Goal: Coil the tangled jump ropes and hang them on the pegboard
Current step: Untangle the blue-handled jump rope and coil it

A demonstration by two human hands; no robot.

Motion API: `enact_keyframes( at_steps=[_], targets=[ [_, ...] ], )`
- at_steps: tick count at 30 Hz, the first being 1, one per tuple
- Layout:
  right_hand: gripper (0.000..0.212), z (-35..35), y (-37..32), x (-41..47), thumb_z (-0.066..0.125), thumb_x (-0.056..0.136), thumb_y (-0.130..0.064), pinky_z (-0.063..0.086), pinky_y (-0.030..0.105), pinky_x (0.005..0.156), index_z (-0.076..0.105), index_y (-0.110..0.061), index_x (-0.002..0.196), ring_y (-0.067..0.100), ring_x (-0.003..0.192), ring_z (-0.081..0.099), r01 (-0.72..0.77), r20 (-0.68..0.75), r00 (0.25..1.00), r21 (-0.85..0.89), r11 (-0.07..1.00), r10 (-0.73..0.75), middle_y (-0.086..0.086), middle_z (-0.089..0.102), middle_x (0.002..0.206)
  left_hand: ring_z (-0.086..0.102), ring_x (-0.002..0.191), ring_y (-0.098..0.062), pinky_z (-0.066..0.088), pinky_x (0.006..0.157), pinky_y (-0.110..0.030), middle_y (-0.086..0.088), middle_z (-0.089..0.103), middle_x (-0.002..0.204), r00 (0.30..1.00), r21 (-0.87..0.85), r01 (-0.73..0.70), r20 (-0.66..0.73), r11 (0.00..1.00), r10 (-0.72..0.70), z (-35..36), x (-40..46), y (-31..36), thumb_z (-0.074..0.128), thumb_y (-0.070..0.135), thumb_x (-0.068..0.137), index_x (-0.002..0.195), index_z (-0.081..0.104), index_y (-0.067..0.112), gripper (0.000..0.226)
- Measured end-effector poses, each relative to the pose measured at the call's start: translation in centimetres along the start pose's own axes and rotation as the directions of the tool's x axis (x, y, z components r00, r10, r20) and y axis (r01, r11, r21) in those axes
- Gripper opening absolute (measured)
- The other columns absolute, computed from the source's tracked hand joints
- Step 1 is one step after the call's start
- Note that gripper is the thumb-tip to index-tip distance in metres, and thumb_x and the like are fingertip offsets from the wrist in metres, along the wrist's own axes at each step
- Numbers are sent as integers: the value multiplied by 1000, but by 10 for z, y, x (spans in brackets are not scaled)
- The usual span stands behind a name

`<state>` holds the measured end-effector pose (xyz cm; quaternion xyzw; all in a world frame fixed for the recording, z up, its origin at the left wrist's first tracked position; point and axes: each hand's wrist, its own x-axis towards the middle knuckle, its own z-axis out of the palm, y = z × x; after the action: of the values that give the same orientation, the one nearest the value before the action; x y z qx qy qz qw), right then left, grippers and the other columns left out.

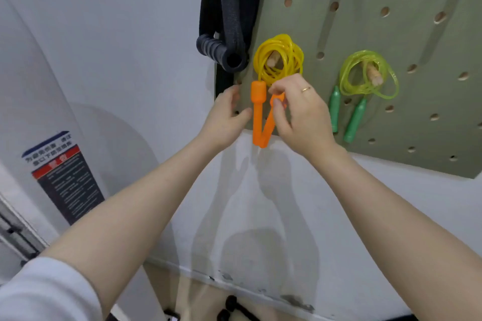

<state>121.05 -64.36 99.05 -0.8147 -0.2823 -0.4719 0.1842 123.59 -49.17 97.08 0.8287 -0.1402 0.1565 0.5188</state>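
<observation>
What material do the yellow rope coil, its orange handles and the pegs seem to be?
Yellow rope coil: probably soft translucent plastic; it is glossy and light shows through it.
Orange handles: likely moulded plastic, smooth, matte, uniform colour.
Pegs: apparently bare wood, pale tan, no shine.

Single head-worn view, wide-angle, facing the wall — close on the pegboard (pixel 365 21), angled downward.

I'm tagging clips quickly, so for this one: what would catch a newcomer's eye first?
The yellow rope coiled on a wooden peg at the pegboard's left edge, with its orange handles hanging below. The right hand pinches one handle while the left hand rests open beside the other. To the right, a green rope with green handles hangs on another peg.
</observation>
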Motion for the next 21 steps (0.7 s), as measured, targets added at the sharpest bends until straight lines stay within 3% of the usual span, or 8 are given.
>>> enact_keyframes(
  at_steps=[2, 4, 7, 11, 14, 17, 19, 21],
  targets=[
    [25, 8, -27, -12, 39, 87, -18, 38, 33, 51, 61, -5, 91, 27, 67, 57, -6, 167, 986, 43, 999, -2, 7, 65, 78, 50, 118, -16, 40, 93, -25, -2, 46, 133, 999, 99, 12, 47, 995, -17, -10, -23, -16, 50, 17, 92, 134, 44, 9, 43],
    [26, 26, -49, -30, 38, 90, -19, 34, 31, 53, 61, -9, 95, 29, 68, 58, -47, 433, 901, 42, 998, 24, 3, 62, 73, 57, 98, -12, 39, 83, -22, 5, 49, 120, 989, 173, 83, 105, 981, -102, -20, -53, -41, 48, 16, 92, 121, 55, 12, 30],
    [25, 61, -81, -65, 38, 93, -19, 42, 35, 65, 60, -15, 105, 26, 85, 57, -75, 762, 647, 73, 995, -8, 3, 65, 89, 55, 85, -12, 35, 75, -19, 3, 54, 112, 947, 267, 208, 188, 941, -262, -42, -111, -90, 48, 14, 91, 111, 61, 15, 24],
    [26, 116, -129, -109, 35, 95, -19, 44, 34, 78, 57, -16, 106, 24, 98, 53, -114, 934, 336, 172, 979, -125, 4, 63, 103, 60, 91, -18, 42, 80, -24, -3, 63, 112, 819, 375, 409, 251, 832, -516, -81, -195, -156, 48, 18, 94, 115, 60, 12, 25],
    [23, 155, -168, -149, 36, 95, -19, 44, 37, 85, 57, -12, 105, 24, 99, 51, -53, 942, 120, 320, 946, -312, 8, 61, 107, 61, 88, -19, 44, 79, -24, -4, 63, 107, 662, 386, 646, 145, 658, -735, -106, -278, -197, 50, 18, 93, 109, 61, 12, 20],
    [24, 184, -209, -179, 36, 95, -21, 46, 38, 85, 56, -14, 107, 25, 98, 52, 65, 880, -134, 466, 882, -455, 8, 60, 107, 60, 78, -19, 48, 69, -24, -7, 63, 101, 424, 197, 889, -17, 413, -905, -122, -365, -214, 48, 15, 93, 105, 58, 11, 15],
    [23, 196, -239, -188, 38, 96, -20, 43, 32, 75, 57, -13, 107, 21, 90, 51, 130, 813, -235, 569, 812, -533, 5, 59, 103, 57, 73, -18, 42, 56, -20, -8, 60, 98, 255, -7, 966, -136, 259, -957, -129, -417, -212, 44, 13, 95, 107, 56, 7, 18],
    [24, 204, -271, -198, 38, 96, -19, 40, 31, 75, 58, -13, 108, 20, 91, 50, 123, 742, -290, 655, 745, -605, 3, 59, 105, 55, 70, -18, 40, 54, -22, -11, 60, 98, 107, -168, 975, -229, 148, -968, -132, -467, -201, 43, 14, 95, 105, 56, 6, 18]
  ],
)
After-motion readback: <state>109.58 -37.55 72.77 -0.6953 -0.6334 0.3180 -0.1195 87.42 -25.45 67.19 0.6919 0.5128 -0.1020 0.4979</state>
